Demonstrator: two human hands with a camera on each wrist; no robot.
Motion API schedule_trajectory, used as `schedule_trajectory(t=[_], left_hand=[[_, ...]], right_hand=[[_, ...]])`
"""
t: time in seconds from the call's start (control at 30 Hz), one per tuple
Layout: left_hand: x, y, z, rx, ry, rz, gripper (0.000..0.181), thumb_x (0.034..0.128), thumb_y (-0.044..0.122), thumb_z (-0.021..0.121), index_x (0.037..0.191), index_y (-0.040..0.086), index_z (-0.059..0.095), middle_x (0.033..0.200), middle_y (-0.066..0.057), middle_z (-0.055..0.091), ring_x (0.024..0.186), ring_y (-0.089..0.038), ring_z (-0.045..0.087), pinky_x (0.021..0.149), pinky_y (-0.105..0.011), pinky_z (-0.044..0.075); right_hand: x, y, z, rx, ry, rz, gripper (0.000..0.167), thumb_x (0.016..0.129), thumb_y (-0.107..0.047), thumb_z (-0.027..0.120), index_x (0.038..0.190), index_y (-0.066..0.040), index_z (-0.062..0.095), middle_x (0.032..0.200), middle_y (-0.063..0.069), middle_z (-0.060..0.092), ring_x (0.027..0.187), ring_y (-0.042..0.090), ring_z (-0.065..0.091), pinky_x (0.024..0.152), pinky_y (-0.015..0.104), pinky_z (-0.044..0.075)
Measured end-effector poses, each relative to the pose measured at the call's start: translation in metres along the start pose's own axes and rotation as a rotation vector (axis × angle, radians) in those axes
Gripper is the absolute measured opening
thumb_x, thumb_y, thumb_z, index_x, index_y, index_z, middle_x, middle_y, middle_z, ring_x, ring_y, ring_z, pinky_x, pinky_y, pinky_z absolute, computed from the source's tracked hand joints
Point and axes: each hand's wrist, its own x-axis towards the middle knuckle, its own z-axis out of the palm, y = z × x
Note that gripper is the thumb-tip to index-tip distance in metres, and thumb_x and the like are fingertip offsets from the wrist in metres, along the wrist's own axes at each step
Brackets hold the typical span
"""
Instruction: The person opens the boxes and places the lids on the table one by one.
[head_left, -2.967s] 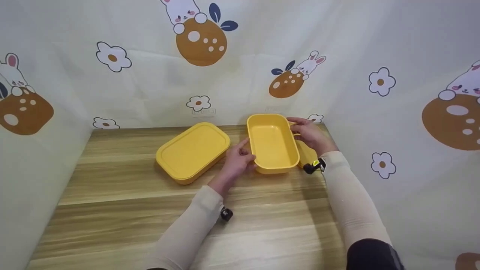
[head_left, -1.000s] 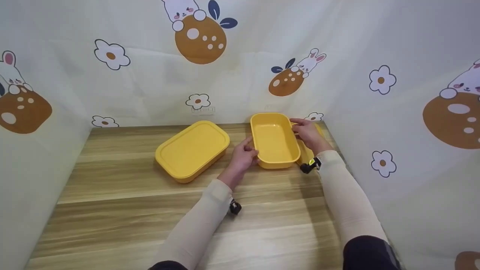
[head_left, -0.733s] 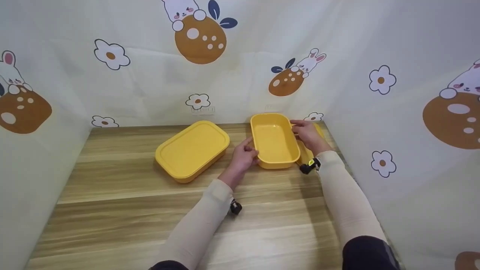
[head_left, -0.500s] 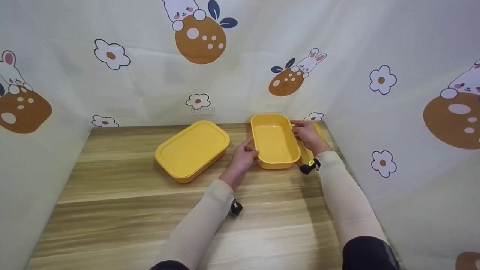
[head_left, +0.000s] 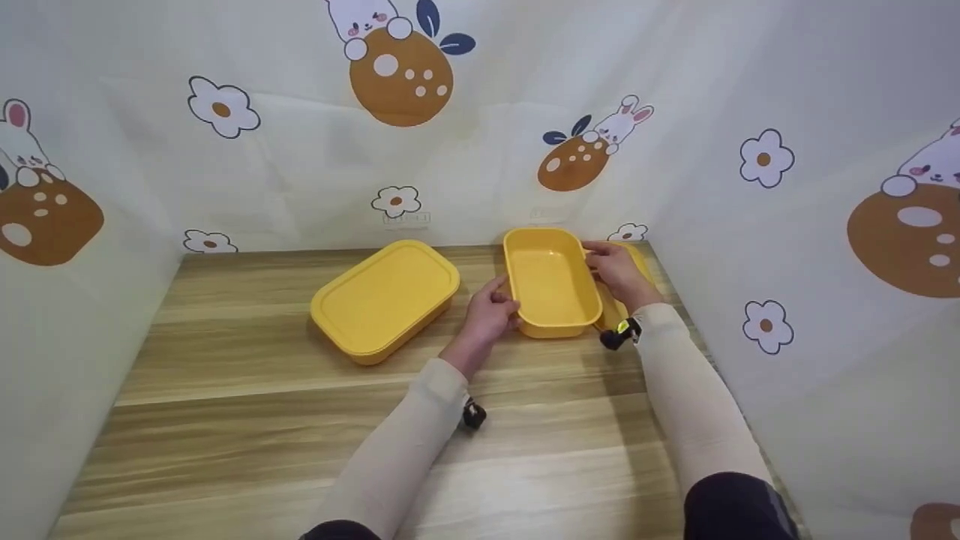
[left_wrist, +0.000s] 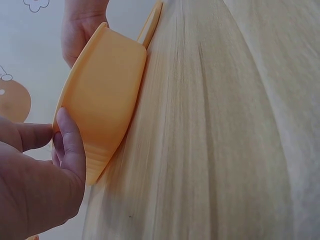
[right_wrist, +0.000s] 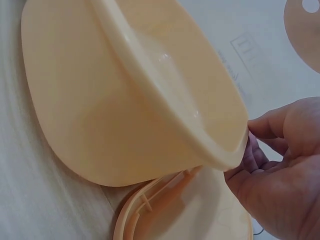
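An uncovered yellow lunch box [head_left: 553, 281] stands on the table with its inside bare. At its near left side, my left hand [head_left: 484, 322] grips the wall; in the left wrist view the thumb lies on the outer wall [left_wrist: 102, 80] with a finger at the rim. My right hand [head_left: 622, 274] holds the far right corner, thumb and fingers at the rim in the right wrist view. Partly hidden under that hand and beside the box is a yellow lid [right_wrist: 200, 215], its inner side facing up.
Left of my left hand sits a second yellow lunch box with its lid on [head_left: 386, 300], turned at an angle. Wood-grain table [head_left: 262, 442] spreads toward me. Patterned cloth walls [head_left: 300, 165] rise behind and on both sides.
Since three seconds ago the uncovered box and both hands have shifted slightly, the box a little to the right. Over the last second they have hardly moved. The covered box stays in place.
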Motion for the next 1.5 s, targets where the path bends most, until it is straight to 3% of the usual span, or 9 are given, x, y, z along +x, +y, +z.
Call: schedule_trajectory(t=[0.5,0.73,0.93,1.1,1.3,1.5], left_hand=[[-0.001,-0.001,-0.001,0.002,-0.013,0.012,0.071,0.1025,-0.013,0.061,0.168,0.006,0.044,0.108,-0.007,0.047,0.085,-0.015,0.059,0.078,-0.029,0.063],[-0.002,-0.003,-0.002,0.017,-0.012,-0.006,0.068,0.1051,-0.007,0.064,0.169,0.007,0.044,0.111,-0.005,0.048,0.088,-0.017,0.061,0.084,-0.035,0.064],[-0.005,-0.002,-0.002,0.064,0.018,0.004,0.058,0.1059,0.002,0.066,0.162,0.002,0.052,0.111,-0.008,0.055,0.086,-0.016,0.065,0.089,-0.042,0.065],[-0.009,0.001,-0.006,0.131,0.039,0.01,0.047,0.1056,0.006,0.068,0.151,-0.002,0.059,0.109,-0.009,0.058,0.086,-0.018,0.067,0.087,-0.042,0.065],[-0.021,0.007,-0.017,0.213,-0.011,0.035,0.039,0.1042,0.007,0.069,0.141,-0.003,0.065,0.107,-0.009,0.06,0.085,-0.023,0.068,0.076,-0.033,0.062],[-0.038,0.019,-0.03,0.299,-0.093,0.091,0.027,0.1058,0.003,0.067,0.13,-0.008,0.067,0.105,-0.009,0.062,0.093,-0.022,0.064,0.075,-0.028,0.06]], right_hand=[[-0.016,-0.008,0.006,-0.036,0.003,-0.034,0.049,0.112,-0.001,0.051,0.162,0.001,0.052,0.145,0.03,0.058,0.127,0.04,0.062,0.115,0.05,0.051],[0.006,0.019,0.0,-0.05,0.05,-0.039,0.05,0.114,-0.014,0.053,0.163,-0.005,0.054,0.152,0.023,0.059,0.127,0.036,0.062,0.113,0.047,0.052],[0.005,0.018,-0.004,-0.058,0.075,-0.024,0.047,0.116,-0.024,0.053,0.158,-0.003,0.057,0.149,0.022,0.06,0.126,0.034,0.061,0.109,0.042,0.054],[0.0,0.014,-0.005,-0.109,0.122,-0.07,0.044,0.117,-0.025,0.053,0.153,-0.001,0.06,0.143,0.02,0.06,0.116,0.027,0.06,0.101,0.037,0.055],[-0.013,0.009,-0.005,-0.14,0.211,-0.163,0.04,0.115,-0.018,0.052,0.146,0.004,0.064,0.131,0.02,0.063,0.103,0.022,0.06,0.094,0.039,0.056],[-0.033,0.001,0.005,-0.152,0.229,-0.253,0.036,0.114,-0.016,0.055,0.139,0.007,0.068,0.115,0.015,0.063,0.096,0.023,0.061,0.079,0.03,0.057]])
